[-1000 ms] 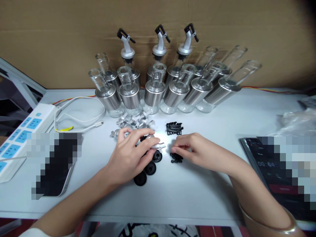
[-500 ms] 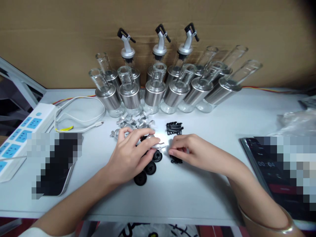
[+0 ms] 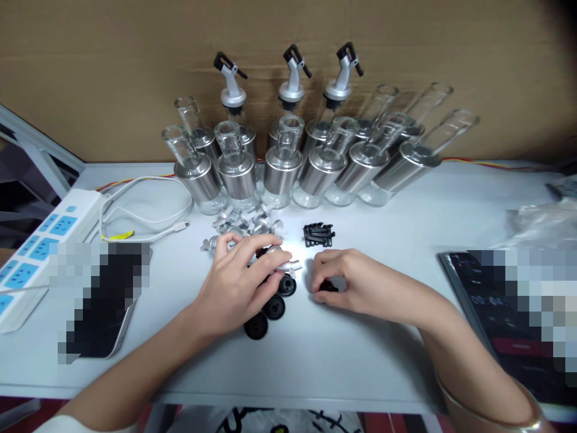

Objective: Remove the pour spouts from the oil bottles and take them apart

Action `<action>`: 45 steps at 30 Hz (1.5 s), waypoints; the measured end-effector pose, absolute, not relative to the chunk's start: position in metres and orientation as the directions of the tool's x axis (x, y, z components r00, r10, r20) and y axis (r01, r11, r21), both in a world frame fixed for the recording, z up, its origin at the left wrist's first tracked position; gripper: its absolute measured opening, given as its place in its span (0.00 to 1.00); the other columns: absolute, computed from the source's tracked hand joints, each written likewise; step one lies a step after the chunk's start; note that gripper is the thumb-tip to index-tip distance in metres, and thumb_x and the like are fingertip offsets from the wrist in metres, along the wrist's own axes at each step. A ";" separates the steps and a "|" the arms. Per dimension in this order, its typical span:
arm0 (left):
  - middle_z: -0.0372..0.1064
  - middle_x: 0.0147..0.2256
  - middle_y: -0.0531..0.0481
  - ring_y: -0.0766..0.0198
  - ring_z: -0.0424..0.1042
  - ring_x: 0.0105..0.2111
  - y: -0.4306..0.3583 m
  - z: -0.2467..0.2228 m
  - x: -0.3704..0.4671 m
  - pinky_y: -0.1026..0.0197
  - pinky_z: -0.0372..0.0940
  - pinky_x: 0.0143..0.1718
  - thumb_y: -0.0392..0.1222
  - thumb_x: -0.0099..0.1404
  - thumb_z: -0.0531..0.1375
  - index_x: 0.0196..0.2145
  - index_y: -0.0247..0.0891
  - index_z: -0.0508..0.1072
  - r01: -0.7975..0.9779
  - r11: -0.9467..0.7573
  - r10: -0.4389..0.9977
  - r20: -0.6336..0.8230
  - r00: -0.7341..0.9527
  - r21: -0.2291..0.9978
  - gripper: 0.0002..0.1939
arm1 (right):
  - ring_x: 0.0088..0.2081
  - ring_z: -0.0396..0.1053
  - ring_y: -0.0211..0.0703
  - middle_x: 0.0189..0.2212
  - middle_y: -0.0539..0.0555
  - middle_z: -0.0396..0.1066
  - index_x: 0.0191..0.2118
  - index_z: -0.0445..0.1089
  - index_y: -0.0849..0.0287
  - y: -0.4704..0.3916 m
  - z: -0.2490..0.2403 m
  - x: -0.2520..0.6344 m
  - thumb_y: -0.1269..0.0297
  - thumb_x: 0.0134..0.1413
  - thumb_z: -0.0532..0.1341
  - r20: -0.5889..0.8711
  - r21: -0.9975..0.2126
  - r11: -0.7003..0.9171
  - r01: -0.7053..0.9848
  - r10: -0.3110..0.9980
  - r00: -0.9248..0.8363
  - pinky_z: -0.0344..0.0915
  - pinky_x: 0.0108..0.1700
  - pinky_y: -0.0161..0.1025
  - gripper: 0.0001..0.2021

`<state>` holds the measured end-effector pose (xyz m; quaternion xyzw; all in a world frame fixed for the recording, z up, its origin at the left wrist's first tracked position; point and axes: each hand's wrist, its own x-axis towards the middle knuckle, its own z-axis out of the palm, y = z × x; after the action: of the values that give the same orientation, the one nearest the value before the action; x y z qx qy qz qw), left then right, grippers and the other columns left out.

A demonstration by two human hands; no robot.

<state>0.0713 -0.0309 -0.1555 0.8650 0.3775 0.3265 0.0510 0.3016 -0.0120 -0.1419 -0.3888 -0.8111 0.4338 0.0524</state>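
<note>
My left hand [image 3: 241,276] is curled around a silver pourer spout [image 3: 291,264], its silver tip poking out past the fingertips. Three black round caps [image 3: 274,307] lie in a slanting row beside and below that hand. Beyond its knuckles sits a heap of silver spout pieces [image 3: 247,222]. My right hand [image 3: 338,276] rests low on the table with fingers and thumb bent around small black parts [image 3: 330,287], which are mostly hidden beneath it. A bundle of black levers [image 3: 318,234] lies just beyond the right fingers.
Glass bottles with steel sleeves [image 3: 282,171] stand in rows at the back; three carry pourers [image 3: 291,87]. At left are a power strip [image 3: 33,246], a white cable [image 3: 148,225] and a phone [image 3: 106,300]. Another phone [image 3: 491,325] and clear plastic [image 3: 541,219] lie at right.
My right hand has shifted slightly right and toward me, its thumb and index finger now bent around the small black parts. The left hand stays almost still.
</note>
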 end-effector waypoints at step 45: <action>0.74 0.43 0.46 0.63 0.74 0.43 -0.030 -0.157 0.074 0.57 0.53 0.51 0.37 0.70 0.55 0.48 0.37 0.63 0.561 -0.733 0.674 0.523 0.521 0.385 0.10 | 0.23 0.57 0.35 0.20 0.44 0.61 0.36 0.68 0.57 -0.012 -0.137 0.300 0.56 0.54 0.63 -0.272 -0.749 0.216 0.626 0.761 -0.589 0.54 0.26 0.33 0.10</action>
<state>0.0735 -0.0301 -0.1574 0.8681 0.3557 0.3359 0.0842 0.3005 -0.0124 -0.1367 -0.4468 -0.7761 0.4383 0.0770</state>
